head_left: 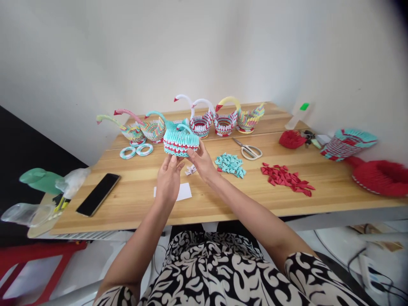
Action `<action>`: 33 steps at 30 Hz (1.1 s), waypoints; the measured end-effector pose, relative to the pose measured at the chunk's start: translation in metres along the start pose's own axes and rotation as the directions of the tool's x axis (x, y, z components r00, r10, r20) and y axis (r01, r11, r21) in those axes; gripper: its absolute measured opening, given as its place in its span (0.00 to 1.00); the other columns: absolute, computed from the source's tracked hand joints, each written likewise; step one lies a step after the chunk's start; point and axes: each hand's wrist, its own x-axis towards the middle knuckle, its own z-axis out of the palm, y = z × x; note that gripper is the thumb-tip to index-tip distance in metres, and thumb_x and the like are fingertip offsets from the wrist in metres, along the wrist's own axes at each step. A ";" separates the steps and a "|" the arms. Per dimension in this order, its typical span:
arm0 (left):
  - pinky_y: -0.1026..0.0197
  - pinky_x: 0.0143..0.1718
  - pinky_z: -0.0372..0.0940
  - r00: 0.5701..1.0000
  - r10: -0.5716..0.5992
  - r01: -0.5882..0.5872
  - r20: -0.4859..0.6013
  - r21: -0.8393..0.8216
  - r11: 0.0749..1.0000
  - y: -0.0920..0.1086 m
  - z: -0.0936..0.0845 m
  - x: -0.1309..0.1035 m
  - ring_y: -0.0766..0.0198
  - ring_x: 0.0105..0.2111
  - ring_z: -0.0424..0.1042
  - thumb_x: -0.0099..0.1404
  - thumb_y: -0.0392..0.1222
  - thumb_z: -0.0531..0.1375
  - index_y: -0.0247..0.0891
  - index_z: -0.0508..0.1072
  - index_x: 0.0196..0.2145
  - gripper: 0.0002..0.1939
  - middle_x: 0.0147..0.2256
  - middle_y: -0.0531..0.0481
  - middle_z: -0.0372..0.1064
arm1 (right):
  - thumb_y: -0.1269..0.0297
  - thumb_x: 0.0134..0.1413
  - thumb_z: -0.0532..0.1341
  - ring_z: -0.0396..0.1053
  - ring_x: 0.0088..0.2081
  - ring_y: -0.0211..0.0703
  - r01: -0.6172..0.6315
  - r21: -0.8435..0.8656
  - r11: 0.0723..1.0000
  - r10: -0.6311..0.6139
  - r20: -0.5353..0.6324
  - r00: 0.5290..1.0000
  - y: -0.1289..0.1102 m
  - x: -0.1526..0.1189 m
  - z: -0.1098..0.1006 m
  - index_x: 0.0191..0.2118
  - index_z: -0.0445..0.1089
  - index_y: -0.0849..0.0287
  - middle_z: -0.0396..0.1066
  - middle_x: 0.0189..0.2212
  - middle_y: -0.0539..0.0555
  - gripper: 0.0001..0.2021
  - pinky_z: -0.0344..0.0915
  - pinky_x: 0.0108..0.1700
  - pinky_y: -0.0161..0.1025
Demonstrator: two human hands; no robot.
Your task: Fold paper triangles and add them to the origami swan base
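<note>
We've got the teal-topped paper basket over the table, wider side-to-side, just past our fingers — left hand holding its underside, right hand gripping its right side.

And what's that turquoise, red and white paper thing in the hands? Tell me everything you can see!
The turquoise, red and white folded-paper piece looks like a rounded basket body made of many small pieces. Its upper part is turquoise and ridged; lower down run bands of red and white. It seems raised above the light wooden table, with the left hand at its lower edge and the right hand at its lower right side. Its top overlaps things behind, so that outline is unclear.
</note>
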 end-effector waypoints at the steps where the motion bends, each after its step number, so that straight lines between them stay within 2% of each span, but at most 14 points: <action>1: 0.48 0.58 0.63 1.000 -0.003 0.003 0.003 -0.019 1.000 -0.001 0.002 0.001 0.51 0.59 0.66 0.65 0.55 0.61 0.41 0.73 0.49 0.20 0.57 0.40 0.67 | 0.45 0.52 0.65 0.64 0.60 0.46 0.011 -0.019 1.000 -0.011 -0.014 1.000 0.002 -0.001 0.003 0.67 0.47 0.48 0.62 0.62 0.56 0.41 0.62 0.62 0.46; 4: 0.48 0.60 0.62 0.997 0.080 -0.079 0.007 -0.029 0.996 -0.004 0.009 0.006 0.51 0.59 0.66 0.63 0.54 0.63 0.42 0.73 0.49 0.20 0.56 0.42 0.69 | 0.43 0.53 0.64 0.62 0.62 0.46 0.041 -0.077 0.996 -0.045 -0.057 0.997 0.006 -0.005 0.011 0.68 0.44 0.50 0.59 0.64 0.58 0.43 0.61 0.63 0.44; 7: 0.48 0.62 0.60 0.989 0.142 -0.141 0.027 -0.054 0.989 0.001 0.009 0.019 0.51 0.60 0.65 0.63 0.55 0.63 0.42 0.72 0.52 0.23 0.56 0.43 0.69 | 0.41 0.53 0.62 0.60 0.64 0.46 0.046 -0.115 0.992 -0.046 0.003 0.999 0.006 -0.006 0.009 0.69 0.44 0.51 0.57 0.65 0.58 0.44 0.60 0.64 0.44; 10: 0.50 0.63 0.60 0.987 0.157 -0.155 0.021 -0.102 0.983 0.013 -0.009 0.043 0.51 0.63 0.61 0.63 0.57 0.62 0.41 0.72 0.51 0.24 0.57 0.44 0.68 | 0.39 0.56 0.58 0.61 0.63 0.47 -0.032 -0.220 0.975 0.049 0.071 0.996 -0.005 0.001 -0.012 0.68 0.48 0.51 0.60 0.64 0.58 0.40 0.62 0.62 0.47; 14: 0.50 0.63 0.60 0.991 0.113 -0.107 0.065 -0.083 0.991 0.020 -0.043 0.079 0.51 0.64 0.58 0.65 0.62 0.57 0.42 0.71 0.52 0.26 0.59 0.46 0.67 | 0.48 0.61 0.58 0.68 0.57 0.46 -0.036 -0.432 0.901 0.046 0.014 0.999 -0.020 0.014 -0.054 0.61 0.64 0.54 0.71 0.55 0.56 0.26 0.63 0.60 0.47; 16: 0.48 0.63 0.61 0.994 0.039 -0.030 0.101 -0.090 0.996 0.012 -0.052 0.090 0.51 0.64 0.58 0.66 0.64 0.53 0.42 0.71 0.53 0.28 0.59 0.45 0.66 | 0.55 0.61 0.59 0.71 0.52 0.47 -0.039 -0.568 0.822 0.073 0.037 0.997 -0.021 0.017 -0.071 0.56 0.69 0.57 0.74 0.51 0.56 0.20 0.65 0.56 0.46; 17: 0.47 0.62 0.61 0.994 0.006 0.005 0.114 -0.102 0.995 0.007 -0.053 0.094 0.50 0.64 0.58 0.67 0.65 0.52 0.42 0.70 0.54 0.29 0.60 0.45 0.65 | 0.59 0.61 0.59 0.72 0.51 0.47 -0.030 -0.661 0.750 0.098 0.065 0.993 -0.020 0.018 -0.077 0.53 0.71 0.58 0.75 0.49 0.56 0.17 0.65 0.55 0.45; 19: 0.46 0.61 0.62 0.991 -0.041 0.057 0.126 -0.125 0.991 -0.005 -0.053 0.097 0.50 0.64 0.58 0.68 0.65 0.49 0.42 0.70 0.54 0.29 0.60 0.45 0.65 | 0.65 0.61 0.58 0.72 0.49 0.49 0.030 -0.849 0.528 0.166 0.138 0.976 -0.015 0.017 -0.085 0.48 0.75 0.59 0.76 0.47 0.57 0.13 0.64 0.53 0.44; 21: 0.45 0.61 0.63 0.990 -0.065 0.080 0.123 -0.124 0.989 -0.014 -0.051 0.095 0.50 0.64 0.58 0.69 0.64 0.47 0.42 0.69 0.55 0.30 0.60 0.45 0.65 | 0.67 0.62 0.57 0.72 0.48 0.49 0.129 -0.949 0.287 0.245 0.203 0.948 -0.008 0.015 -0.088 0.44 0.77 0.59 0.76 0.44 0.58 0.11 0.63 0.51 0.43; 23: 0.45 0.61 0.63 0.990 -0.077 0.090 0.117 -0.114 0.989 -0.018 -0.050 0.091 0.50 0.64 0.58 0.69 0.65 0.47 0.42 0.69 0.55 0.30 0.60 0.45 0.65 | 0.68 0.63 0.56 0.72 0.46 0.49 0.187 -0.972 0.142 0.305 0.223 0.926 -0.002 0.014 -0.088 0.43 0.77 0.57 0.76 0.42 0.57 0.11 0.62 0.47 0.40; 25: 0.44 0.61 0.63 0.990 -0.081 0.096 0.116 -0.128 0.987 -0.019 -0.051 0.088 0.50 0.64 0.59 0.69 0.65 0.48 0.43 0.70 0.55 0.30 0.60 0.46 0.65 | 0.67 0.64 0.56 0.72 0.45 0.48 0.178 -0.982 0.065 0.342 0.189 0.921 0.004 0.013 -0.088 0.44 0.77 0.57 0.76 0.41 0.58 0.12 0.61 0.44 0.39; 28: 0.43 0.61 0.62 0.990 -0.079 0.098 0.115 -0.168 0.981 -0.018 -0.050 0.085 0.49 0.63 0.60 0.69 0.64 0.50 0.42 0.70 0.54 0.28 0.60 0.45 0.65 | 0.60 0.65 0.56 0.72 0.42 0.49 0.133 -0.991 -0.022 0.361 0.116 0.925 0.014 0.013 -0.088 0.43 0.77 0.57 0.76 0.40 0.59 0.13 0.60 0.40 0.39; 30: 0.42 0.62 0.62 0.990 -0.089 0.108 0.114 -0.174 0.979 -0.018 -0.048 0.084 0.48 0.63 0.60 0.69 0.63 0.50 0.41 0.71 0.54 0.28 0.59 0.44 0.66 | 0.56 0.65 0.57 0.72 0.41 0.49 0.130 -0.991 -0.032 0.356 0.111 0.928 0.020 0.013 -0.088 0.44 0.76 0.57 0.76 0.39 0.59 0.14 0.59 0.38 0.39; 33: 0.40 0.62 0.62 0.986 -0.113 0.131 0.122 -0.158 0.979 -0.020 -0.043 0.082 0.47 0.63 0.60 0.70 0.63 0.48 0.41 0.71 0.53 0.28 0.59 0.44 0.66 | 0.57 0.62 0.60 0.71 0.41 0.47 0.147 -0.989 0.025 0.350 0.146 0.925 0.024 0.010 -0.089 0.44 0.75 0.57 0.75 0.39 0.58 0.11 0.58 0.38 0.38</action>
